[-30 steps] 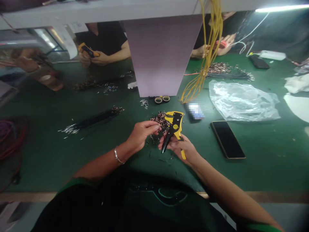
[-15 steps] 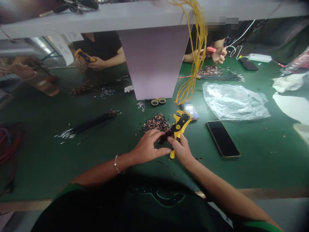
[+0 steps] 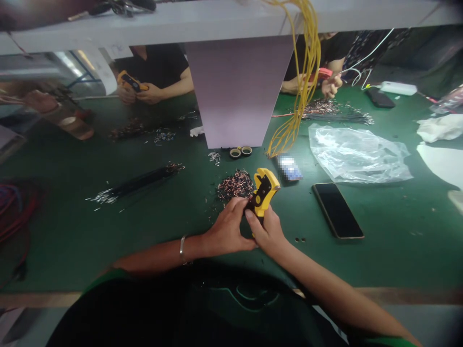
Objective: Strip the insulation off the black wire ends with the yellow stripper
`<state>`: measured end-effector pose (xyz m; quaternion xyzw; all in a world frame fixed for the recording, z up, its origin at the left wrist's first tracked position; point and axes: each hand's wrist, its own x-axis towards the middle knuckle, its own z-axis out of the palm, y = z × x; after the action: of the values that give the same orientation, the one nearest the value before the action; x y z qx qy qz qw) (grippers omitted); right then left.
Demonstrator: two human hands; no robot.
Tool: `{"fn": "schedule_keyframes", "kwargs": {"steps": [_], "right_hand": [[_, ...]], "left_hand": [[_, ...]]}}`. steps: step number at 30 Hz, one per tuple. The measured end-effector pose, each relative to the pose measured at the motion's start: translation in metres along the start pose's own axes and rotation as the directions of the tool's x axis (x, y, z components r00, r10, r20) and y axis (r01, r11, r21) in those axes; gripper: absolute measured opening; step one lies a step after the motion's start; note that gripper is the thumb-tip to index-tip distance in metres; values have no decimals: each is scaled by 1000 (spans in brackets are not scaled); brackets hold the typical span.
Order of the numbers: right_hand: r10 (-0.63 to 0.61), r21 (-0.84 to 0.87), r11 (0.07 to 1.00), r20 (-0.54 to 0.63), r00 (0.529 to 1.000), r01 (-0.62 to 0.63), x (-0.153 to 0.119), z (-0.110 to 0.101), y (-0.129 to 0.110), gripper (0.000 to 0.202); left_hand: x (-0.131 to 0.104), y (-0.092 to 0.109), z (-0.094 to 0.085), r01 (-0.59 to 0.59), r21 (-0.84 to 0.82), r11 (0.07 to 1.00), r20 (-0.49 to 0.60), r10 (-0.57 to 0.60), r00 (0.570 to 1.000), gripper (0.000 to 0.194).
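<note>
My right hand (image 3: 272, 232) is wrapped round the handles of a yellow and black wire stripper (image 3: 263, 192), its head pointing up and away from me. My left hand (image 3: 228, 227) is bent beside the tool, with its fingertips at the black part; whatever they pinch is too small to make out. Just beyond my left fingers lies a pile of short black pieces with copper ends (image 3: 236, 185). To the left lies a long bundle of black wires (image 3: 139, 185) with silvery tips at one end.
A phone (image 3: 338, 210), a clear plastic bag (image 3: 358, 153) and a small box (image 3: 289, 167) lie to the right. Two tape rolls (image 3: 240, 152) stand by a pale upright panel (image 3: 240, 91). Yellow wires (image 3: 306, 82) hang from the shelf (image 3: 162, 23). People's hands work across the table.
The wire stripper has turned more upright and moved slightly left, nearer to me, with my right hand. The whole view has shifted a little.
</note>
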<state>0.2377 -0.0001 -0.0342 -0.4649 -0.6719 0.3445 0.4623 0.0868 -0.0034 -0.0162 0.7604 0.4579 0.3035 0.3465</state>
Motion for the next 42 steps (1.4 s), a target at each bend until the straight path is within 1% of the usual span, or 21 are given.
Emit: {"fn": "schedule_keyframes", "kwargs": {"steps": [2, 4, 7, 8, 10, 12, 14, 16, 19, 21, 25, 28, 31, 34, 38, 40, 42], "right_hand": [[-24, -20, 999, 34, 999, 25, 0, -1, -2, 21], [-47, -31, 998, 76, 996, 49, 1, -3, -3, 23], [-80, 23, 997, 147, 986, 77, 6, -10, -4, 24], [-88, 57, 995, 163, 983, 80, 8, -13, -4, 24], [-95, 116, 990, 164, 982, 77, 10, -17, -1, 26], [-85, 158, 985, 132, 988, 64, 10, -19, 3, 31], [-53, 190, 981, 85, 995, 36, 8, -18, 7, 35], [-18, 195, 981, 36, 999, 11, 7, -14, 11, 33], [-21, 137, 990, -38, 999, 26, 8, -10, 14, 26], [-16, 117, 993, -60, 998, 23, 11, -10, 15, 20], [110, 194, 975, -17, 994, -105, 15, -11, 18, 16], [183, 260, 948, 21, 983, -183, 17, -12, 18, 14], [249, 329, 911, 39, 968, -247, 19, -13, 16, 14], [282, 312, 913, -13, 959, -264, 23, -20, 12, 16], [268, 214, 946, -97, 958, -243, 29, -33, 5, 17], [252, 186, 955, -102, 962, -230, 31, -37, 2, 15], [243, 183, 957, -90, 966, -224, 32, -40, -2, 15]], "left_hand": [[0, -1, 1, 4, -22, 1000, -16, -5, 1000, 82], [1, -3, 0, 15, -75, 997, -9, -15, 1000, 78], [4, -5, -9, 82, -239, 968, 31, -76, 997, 72], [6, -5, -13, 122, -318, 940, 65, -106, 992, 69], [10, -3, -22, 215, -484, 848, 162, -155, 975, 64], [14, -1, -30, 300, -613, 731, 240, -190, 952, 61], [18, 2, -36, 344, -695, 631, 278, -205, 938, 59], [21, 3, -40, 344, -747, 568, 286, -192, 939, 57], [23, 2, -45, 326, -795, 512, 292, -148, 945, 56], [24, -2, -47, 319, -818, 479, 302, -116, 946, 57], [25, -7, -48, 327, -856, 401, 323, -82, 943, 62], [26, -7, -47, 323, -884, 337, 315, -81, 946, 64], [26, -5, -48, 316, -885, 341, 295, -114, 949, 62], [24, -8, -54, 323, -873, 367, 303, -111, 946, 61], [14, -17, -65, 347, -846, 405, 349, -73, 934, 57], [8, -22, -69, 365, -839, 403, 371, -66, 926, 57], [0, -25, -70, 381, -845, 375, 387, -63, 920, 59]]}}
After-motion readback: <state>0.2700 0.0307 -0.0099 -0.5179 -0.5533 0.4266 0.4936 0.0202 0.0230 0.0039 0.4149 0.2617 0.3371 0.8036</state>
